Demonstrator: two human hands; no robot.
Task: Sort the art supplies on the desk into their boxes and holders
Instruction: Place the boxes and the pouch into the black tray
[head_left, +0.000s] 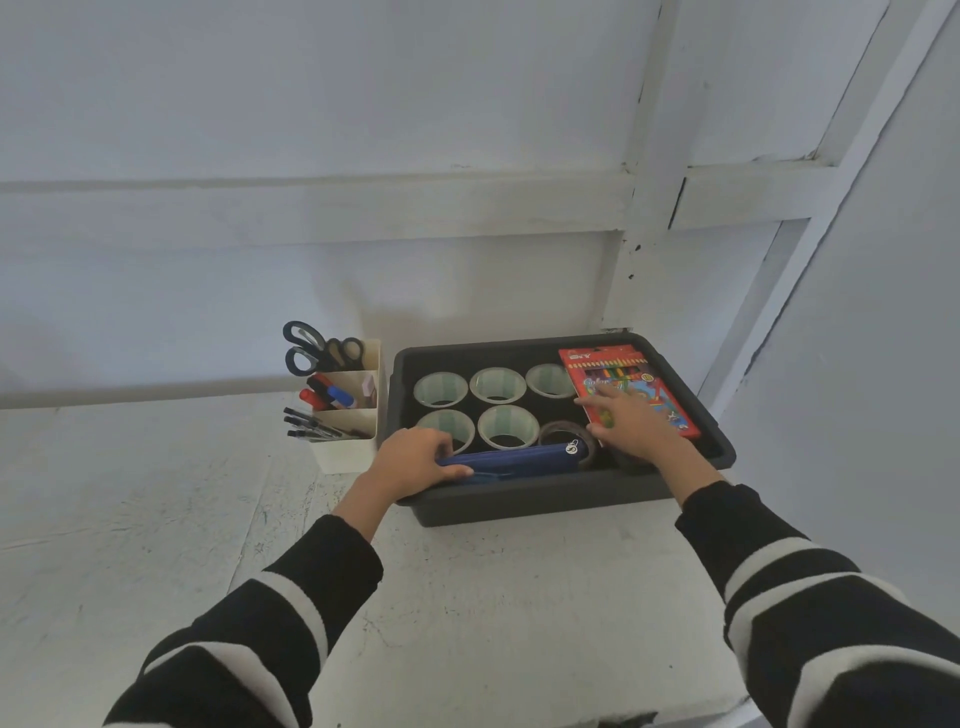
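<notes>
The left hand (415, 460) curls round the left end of the blue pencil case (519, 460), which lies lengthwise along the near wall of the dark bin (545, 501), while the right hand (628, 423), straight-fingered, rests on the red pencil box (623, 371) at that bin's right side.

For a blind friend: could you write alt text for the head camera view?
Two hands reach into a dark tray on a desk: the left hand grips a blue pencil case at its near edge, the right hand touches a red box of coloured pencils. Tape rolls lie in the tray; a cream holder beside it has scissors and pens.
</notes>
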